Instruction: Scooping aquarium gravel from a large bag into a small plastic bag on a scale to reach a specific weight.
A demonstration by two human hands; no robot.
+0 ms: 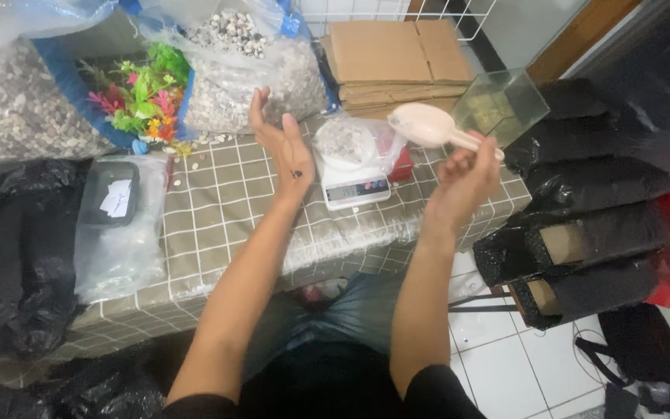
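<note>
My right hand [465, 177] holds a pale pink plastic scoop [426, 126] by its handle, raised above the right side of the table. My left hand [279, 147] is lifted with the palm open and fingers apart, a small dark speck on the palm, holding nothing. Between my hands sits a small white digital scale [354, 186] with a clear bag of small pebbles [346, 143] resting on it. Behind my left hand stands a large open sack of mixed gravel [253, 70].
A checked cloth covers the table [219, 209]. Colourful plastic plants [143, 97] and another gravel sack [9, 109] stand at the back left. A clear bag with a dark box [114, 217] lies left. A small glass tank [502, 105], flattened cardboard [393, 58] and black bags [591, 225] are on the right.
</note>
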